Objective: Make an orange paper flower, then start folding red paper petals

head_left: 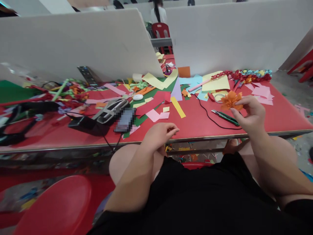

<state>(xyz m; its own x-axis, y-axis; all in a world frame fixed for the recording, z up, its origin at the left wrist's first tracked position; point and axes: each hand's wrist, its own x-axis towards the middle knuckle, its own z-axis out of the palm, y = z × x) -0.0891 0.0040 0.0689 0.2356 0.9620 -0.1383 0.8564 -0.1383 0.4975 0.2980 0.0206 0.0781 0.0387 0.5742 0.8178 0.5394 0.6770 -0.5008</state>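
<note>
Fingers [245, 101] of the right hand [254, 117] pinch one flower [231, 100] — one cutter [226, 117] nearby.

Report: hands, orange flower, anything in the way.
Right hand pinching orange flower. Left hand curled, nothing visible in it. Possible obstruction: green cutter close by right hand.

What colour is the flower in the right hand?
The flower in the right hand is orange, seen best in the head view.

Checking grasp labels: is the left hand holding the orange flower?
No, the right hand holds the orange flower, with the left hand well apart from it.
</note>
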